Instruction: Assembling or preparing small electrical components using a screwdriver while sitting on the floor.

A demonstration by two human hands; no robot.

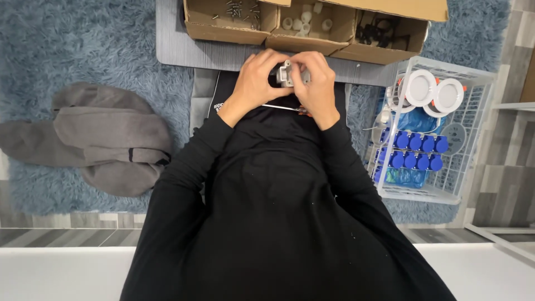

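Hands, left (253, 83) and right (316, 83), around small grey part (286, 73), fingers closed.

Part: small grey metal-looking fitting (286, 73), blocky with a raised tab
Pose: upright
Place: pinched between both hands' fingertips

Two white round lamps (433, 90), eight blue caps (416, 151), one basket (473, 134).
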